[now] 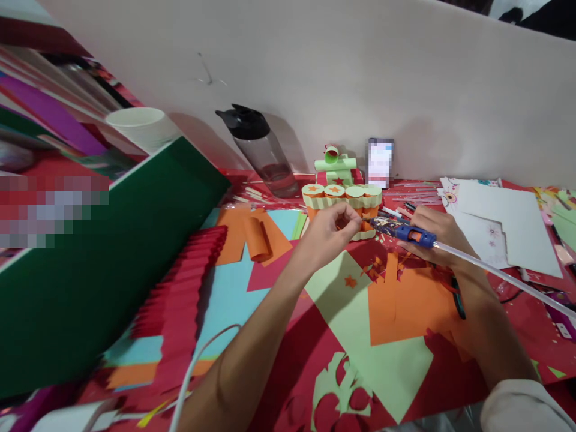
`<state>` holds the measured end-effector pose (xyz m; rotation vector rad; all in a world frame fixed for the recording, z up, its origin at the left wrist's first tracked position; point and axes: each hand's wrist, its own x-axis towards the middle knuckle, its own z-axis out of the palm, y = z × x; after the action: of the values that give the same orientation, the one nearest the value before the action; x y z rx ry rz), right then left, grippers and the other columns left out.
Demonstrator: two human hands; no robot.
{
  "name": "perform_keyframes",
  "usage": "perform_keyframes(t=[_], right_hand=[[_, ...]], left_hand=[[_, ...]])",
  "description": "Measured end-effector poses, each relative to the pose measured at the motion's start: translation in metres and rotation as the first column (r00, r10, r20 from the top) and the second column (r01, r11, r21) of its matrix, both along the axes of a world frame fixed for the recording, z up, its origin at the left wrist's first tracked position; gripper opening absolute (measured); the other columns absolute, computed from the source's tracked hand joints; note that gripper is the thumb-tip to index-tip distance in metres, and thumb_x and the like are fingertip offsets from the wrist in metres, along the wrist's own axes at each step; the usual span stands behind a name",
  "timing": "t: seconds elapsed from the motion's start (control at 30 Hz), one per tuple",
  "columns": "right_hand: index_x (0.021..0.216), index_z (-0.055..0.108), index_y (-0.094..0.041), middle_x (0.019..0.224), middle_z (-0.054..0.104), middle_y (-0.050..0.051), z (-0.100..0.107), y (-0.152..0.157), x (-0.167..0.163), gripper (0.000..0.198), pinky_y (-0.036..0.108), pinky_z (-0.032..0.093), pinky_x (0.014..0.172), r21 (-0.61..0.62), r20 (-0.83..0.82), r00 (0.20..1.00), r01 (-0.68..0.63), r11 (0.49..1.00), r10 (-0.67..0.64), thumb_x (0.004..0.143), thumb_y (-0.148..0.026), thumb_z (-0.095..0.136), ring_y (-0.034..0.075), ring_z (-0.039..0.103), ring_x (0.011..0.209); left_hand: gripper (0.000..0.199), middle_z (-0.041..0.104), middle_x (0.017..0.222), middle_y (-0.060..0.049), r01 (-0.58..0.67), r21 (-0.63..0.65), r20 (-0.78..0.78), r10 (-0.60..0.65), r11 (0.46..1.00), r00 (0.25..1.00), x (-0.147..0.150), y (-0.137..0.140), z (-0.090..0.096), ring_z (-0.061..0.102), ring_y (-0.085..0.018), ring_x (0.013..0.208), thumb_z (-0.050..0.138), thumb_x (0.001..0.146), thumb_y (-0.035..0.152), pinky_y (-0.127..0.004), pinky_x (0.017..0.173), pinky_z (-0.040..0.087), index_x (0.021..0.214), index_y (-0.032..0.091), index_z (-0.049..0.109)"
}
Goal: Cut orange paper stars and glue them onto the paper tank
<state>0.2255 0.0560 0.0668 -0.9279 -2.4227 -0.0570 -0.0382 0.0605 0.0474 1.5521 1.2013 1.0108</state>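
My right hand (434,237) is wrapped round a blue hot glue gun (414,235), with a long clear glue stick coming out of its back. The gun's dark, messy nozzle points left, close to the fingertips of my left hand (330,231). Those fingers are pinched together; whatever they hold is too small to make out. Right behind them stands a paper model (315,203) with orange sides, pale green wavy bands and round tops, two of which bear orange stars. A loose orange paper star (350,281) lies on a pale green sheet (335,294) below my hands.
Orange paper (400,312), green offcuts (335,384) and a pleated red strip (180,324) cover the red table. A green board (112,270) leans at left. Behind stand a bottle (265,150), a green paper piece (335,165) and a phone (380,162). A white cable (186,378) runs at front left.
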Motion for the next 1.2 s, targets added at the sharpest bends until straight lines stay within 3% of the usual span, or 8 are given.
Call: perform_keyframes(t=[0.53,1.0,1.2], right_hand=[[0.081,0.052,-0.022,0.079,0.054,0.002,0.0079,-0.0009,0.0037,0.042,0.028,0.032,0.056,-0.006,-0.015,1.0,0.025,1.0,-0.026,0.108,-0.054,0.05,0.015,0.044,0.062],[0.084,0.058,-0.021,0.081,0.061,0.006,0.0045,-0.0006,0.0031,0.037,0.031,0.036,0.06,-0.041,0.035,0.999,-0.02,0.999,0.021,0.108,-0.047,0.051,0.02,0.056,0.072],[0.085,0.06,-0.02,0.087,0.064,0.007,0.0032,-0.0018,0.0025,0.035,0.03,0.035,0.059,-0.017,0.018,1.0,0.024,1.0,-0.024,0.107,-0.047,0.055,0.019,0.058,0.074]], left_hand=[[0.017,0.056,0.07,0.001,-0.006,0.014,-0.006,0.006,1.0,1.0,-0.0001,0.0007,-0.0021,0.051,-0.014,0.065,0.064,0.083,0.034,-0.027,0.058,0.035,0.077,0.021,0.054],[0.02,0.054,0.069,0.002,0.0,0.021,-0.01,0.0,1.0,1.0,-0.0011,0.0005,-0.0018,0.048,-0.013,0.063,0.064,0.086,0.037,-0.027,0.057,0.034,0.077,0.022,0.053],[0.015,0.056,0.07,0.002,0.0,0.011,-0.034,0.001,1.0,0.999,0.0006,0.0002,-0.0011,0.049,-0.014,0.063,0.062,0.084,0.033,-0.028,0.058,0.035,0.079,0.022,0.055]])
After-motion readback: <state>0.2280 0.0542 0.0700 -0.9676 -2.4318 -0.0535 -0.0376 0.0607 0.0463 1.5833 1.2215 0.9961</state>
